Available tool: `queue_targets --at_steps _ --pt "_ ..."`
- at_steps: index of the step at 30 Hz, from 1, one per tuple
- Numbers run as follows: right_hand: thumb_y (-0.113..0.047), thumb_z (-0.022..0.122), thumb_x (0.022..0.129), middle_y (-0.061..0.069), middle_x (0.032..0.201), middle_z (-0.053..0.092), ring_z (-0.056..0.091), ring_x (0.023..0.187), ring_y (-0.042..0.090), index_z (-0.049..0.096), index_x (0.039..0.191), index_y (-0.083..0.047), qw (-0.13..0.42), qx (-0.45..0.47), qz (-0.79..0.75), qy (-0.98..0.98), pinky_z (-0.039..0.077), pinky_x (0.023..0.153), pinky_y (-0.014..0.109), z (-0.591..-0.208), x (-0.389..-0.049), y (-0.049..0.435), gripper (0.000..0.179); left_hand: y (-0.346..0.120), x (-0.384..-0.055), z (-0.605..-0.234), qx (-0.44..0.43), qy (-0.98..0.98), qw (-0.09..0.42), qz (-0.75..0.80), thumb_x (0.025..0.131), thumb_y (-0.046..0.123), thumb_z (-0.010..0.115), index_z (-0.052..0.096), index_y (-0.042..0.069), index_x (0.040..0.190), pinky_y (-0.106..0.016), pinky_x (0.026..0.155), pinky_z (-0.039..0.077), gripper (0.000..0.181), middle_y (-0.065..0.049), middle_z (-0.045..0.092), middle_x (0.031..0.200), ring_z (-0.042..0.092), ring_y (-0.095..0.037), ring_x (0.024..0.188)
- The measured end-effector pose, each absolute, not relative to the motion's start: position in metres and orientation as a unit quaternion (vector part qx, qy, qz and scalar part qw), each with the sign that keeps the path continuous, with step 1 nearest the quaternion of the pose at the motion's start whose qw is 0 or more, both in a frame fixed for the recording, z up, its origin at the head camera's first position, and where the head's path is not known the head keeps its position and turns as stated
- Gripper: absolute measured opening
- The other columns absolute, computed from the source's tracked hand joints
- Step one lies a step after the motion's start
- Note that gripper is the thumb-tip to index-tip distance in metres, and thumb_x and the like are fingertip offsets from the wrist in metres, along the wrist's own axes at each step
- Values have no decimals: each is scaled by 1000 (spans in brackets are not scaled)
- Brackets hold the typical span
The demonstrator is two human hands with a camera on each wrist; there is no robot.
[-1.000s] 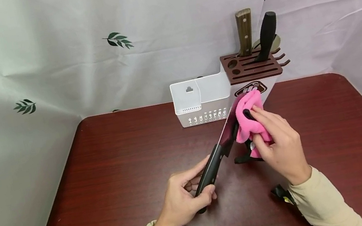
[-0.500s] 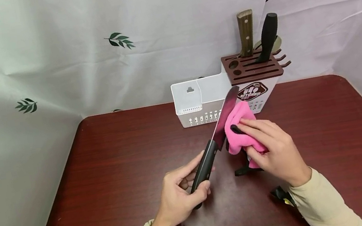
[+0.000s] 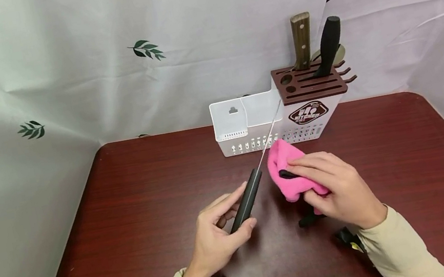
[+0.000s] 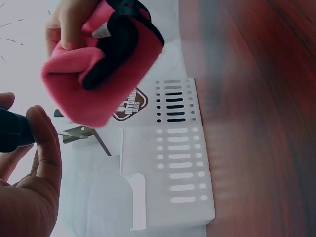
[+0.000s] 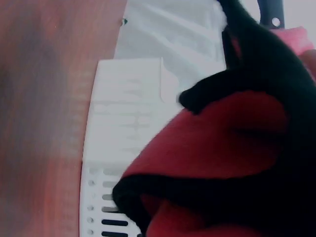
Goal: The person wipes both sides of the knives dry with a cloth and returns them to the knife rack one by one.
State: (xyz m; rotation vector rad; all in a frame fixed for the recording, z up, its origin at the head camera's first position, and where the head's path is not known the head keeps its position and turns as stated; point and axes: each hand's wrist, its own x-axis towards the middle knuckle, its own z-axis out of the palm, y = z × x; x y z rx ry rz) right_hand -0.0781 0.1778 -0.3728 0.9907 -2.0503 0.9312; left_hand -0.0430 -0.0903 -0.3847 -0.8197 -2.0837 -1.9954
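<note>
My left hand grips a kitchen knife by its black handle, thumb on one side and fingers on the other. The blade points up and away, seen edge-on as a thin line. Just to its right, my right hand pinches a bunched pink cloth with black trim. A narrow gap shows between cloth and blade in the head view. In the left wrist view the cloth hangs above the knife handle. Cloth fills much of the right wrist view, hiding the right fingers.
Behind the hands stands a white knife holder with a brown slotted top. A wooden-handled knife and a black-handled one stand in it. A white basket joins its left side. The red-brown table meets hanging curtains.
The right hand and cloth have slid down along the blade toward the handle, then come away from it. The left hand has turned the knife until its blade is edge-on.
</note>
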Motion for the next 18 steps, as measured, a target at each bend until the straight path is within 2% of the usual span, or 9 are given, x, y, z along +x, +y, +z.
queue_targets --at_steps 9,13,18 --pt "-11 55 83 24 94 72 63 84 39 76 94 8 477 308 401 -719 48 94 26 -354 -76 171 31 -92 -44 -388 -243 -747 56 -617 80 -5 78 65 8 134 -33 72 60 58 -6 71 108 68 -17 85" --pt "-11 56 82 24 91 72 62 80 41 76 91 9 503 301 404 -702 49 92 28 -349 -75 168 29 -91 -45 -390 -266 -771 79 -573 79 -2 80 66 10 134 -29 72 59 57 -3 70 111 68 -15 91" --pt "-9 56 82 24 90 72 62 79 42 76 90 9 512 306 401 -695 49 91 29 -345 -74 167 28 -89 -45 -392 -305 -791 143 -510 82 9 83 68 8 131 -21 74 55 51 -3 70 109 67 -12 91"
